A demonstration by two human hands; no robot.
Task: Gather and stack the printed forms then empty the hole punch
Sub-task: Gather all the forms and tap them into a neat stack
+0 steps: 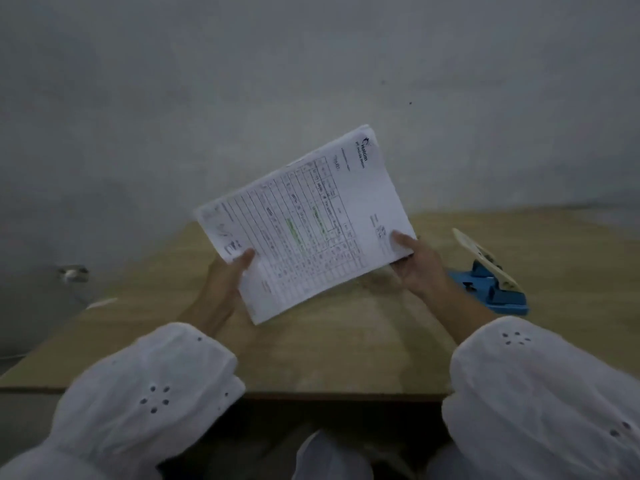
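The forms (pixel 304 220), a thin stack that looks light and floppy, hang tilted above the surface (pixel 311 341), left of the hole punch (pixel 491 282). The left grip (pixel 225 275) and right grip (pixel 415 265) pinch opposite edges, thumbs on top. That hold should stop the sheets sagging or sliding apart.

Forms (pixel 311 220) above the table (pixel 329 341); hole punch (pixel 491 282) right, apparently on it.

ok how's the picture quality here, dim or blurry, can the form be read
Head view: dim, flat, greyish light; soft all over, so the stack of forms held by the left hand and right hand shows a grid and logo, but the small print is unreadable; the hole punch is soft too.
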